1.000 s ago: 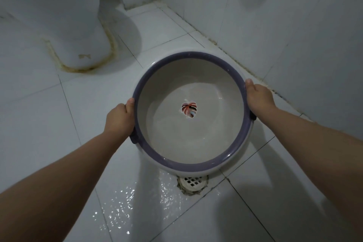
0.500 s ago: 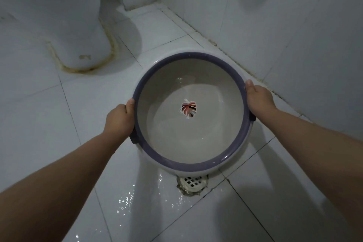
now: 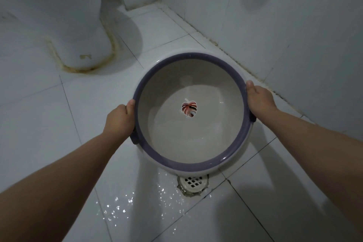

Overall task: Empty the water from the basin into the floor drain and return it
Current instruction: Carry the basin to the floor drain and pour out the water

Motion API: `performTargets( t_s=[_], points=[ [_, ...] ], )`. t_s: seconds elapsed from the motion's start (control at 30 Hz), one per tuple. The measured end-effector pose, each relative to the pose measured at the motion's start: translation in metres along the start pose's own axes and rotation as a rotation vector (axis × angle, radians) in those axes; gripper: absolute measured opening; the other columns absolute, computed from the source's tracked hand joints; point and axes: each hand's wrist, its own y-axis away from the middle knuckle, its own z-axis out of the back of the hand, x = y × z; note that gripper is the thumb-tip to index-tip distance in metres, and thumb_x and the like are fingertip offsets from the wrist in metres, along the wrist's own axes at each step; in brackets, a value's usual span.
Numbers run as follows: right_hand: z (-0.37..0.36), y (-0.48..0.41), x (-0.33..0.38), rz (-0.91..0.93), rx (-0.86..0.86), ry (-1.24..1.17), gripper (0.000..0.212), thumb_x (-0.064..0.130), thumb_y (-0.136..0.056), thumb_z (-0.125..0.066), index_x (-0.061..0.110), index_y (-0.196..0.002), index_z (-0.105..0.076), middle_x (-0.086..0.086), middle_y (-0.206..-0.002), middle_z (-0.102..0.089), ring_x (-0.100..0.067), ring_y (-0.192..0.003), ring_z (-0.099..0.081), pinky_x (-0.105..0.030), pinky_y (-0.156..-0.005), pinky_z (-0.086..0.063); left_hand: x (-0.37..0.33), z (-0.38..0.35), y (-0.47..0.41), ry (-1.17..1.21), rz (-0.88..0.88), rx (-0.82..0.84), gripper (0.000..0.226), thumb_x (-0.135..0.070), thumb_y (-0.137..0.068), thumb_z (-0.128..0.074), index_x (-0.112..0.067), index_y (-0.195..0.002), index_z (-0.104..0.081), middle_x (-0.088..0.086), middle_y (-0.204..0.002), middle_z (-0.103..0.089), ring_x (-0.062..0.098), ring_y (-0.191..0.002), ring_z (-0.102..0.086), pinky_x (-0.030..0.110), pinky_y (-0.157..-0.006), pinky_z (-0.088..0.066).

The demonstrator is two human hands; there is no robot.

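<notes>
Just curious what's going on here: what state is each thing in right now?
basin: held up over the floor, little or no water inside
left hand: gripping the basin's rim
right hand: gripping the opposite rim
floor drain: grate partly hidden by the basin
floor: wet, droplets near the drain

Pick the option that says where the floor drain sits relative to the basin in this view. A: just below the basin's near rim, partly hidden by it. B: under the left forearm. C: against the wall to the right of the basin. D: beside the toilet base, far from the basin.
A: the floor drain shows its white grate right beneath the near rim of the basin, which covers its upper edge, with wet tile around it.
</notes>
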Motion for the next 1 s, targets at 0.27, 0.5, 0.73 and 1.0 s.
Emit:
performTargets(
  t_s=[0.27, 0.5, 0.73, 1.0],
  points=[
    [-0.0008, -0.0008, -0.0014, -0.010, 0.005, 0.004, 0.062, 0.043, -0.097, -0.016, -0.003, -0.113, -0.055, -0.027, -0.116, -0.056, -0.034, -0.104, -0.053, -0.029, -0.077, -0.031, -0.0005, -0.0017, 0.0003, -0.009, 0.011, 0.017, 0.059, -0.038, -0.099, -0.018, 0.007, -0.098, -0.057, 0.016, -0.082, -0.051, 0.028, -0.076, -0.047, 0.036, -0.069, -0.033],
    [-0.0007, -0.0005, -0.0019, -0.012, -0.003, -0.009, 0.062, 0.044, -0.097, -0.017, -0.001, -0.117, -0.054, -0.026, -0.119, -0.056, -0.035, -0.107, -0.052, -0.029, -0.077, -0.029, 0.0033, -0.0030, -0.0022, 0.016, 0.001, 0.014, 0.060, -0.039, -0.098, -0.019, 0.008, -0.097, -0.057, 0.026, -0.093, -0.061, 0.038, -0.086, -0.055, 0.036, -0.072, -0.037],
    [0.0006, 0.0005, -0.0009, 0.000, 0.002, -0.002, 0.062, 0.044, -0.097, -0.016, -0.001, -0.118, -0.053, -0.026, -0.120, -0.055, -0.035, -0.109, -0.051, -0.029, -0.079, -0.030, 0.0005, -0.0005, 0.0016, 0.034, 0.017, 0.025, 0.057, -0.040, -0.098, -0.018, 0.003, -0.091, -0.055, 0.021, -0.086, -0.058, 0.034, -0.079, -0.053, 0.040, -0.076, -0.044],
    [0.0025, 0.0020, 0.0002, 0.004, 0.014, 0.005, 0.062, 0.043, -0.097, -0.016, -0.001, -0.118, -0.053, -0.026, -0.120, -0.055, -0.034, -0.108, -0.052, -0.029, -0.078, -0.031, -0.0026, 0.0048, 0.0069, 0.076, 0.035, 0.048, 0.061, -0.041, -0.097, -0.019, 0.007, -0.097, -0.056, 0.029, -0.096, -0.062, 0.044, -0.088, -0.060, 0.050, -0.084, -0.050]
  ],
)
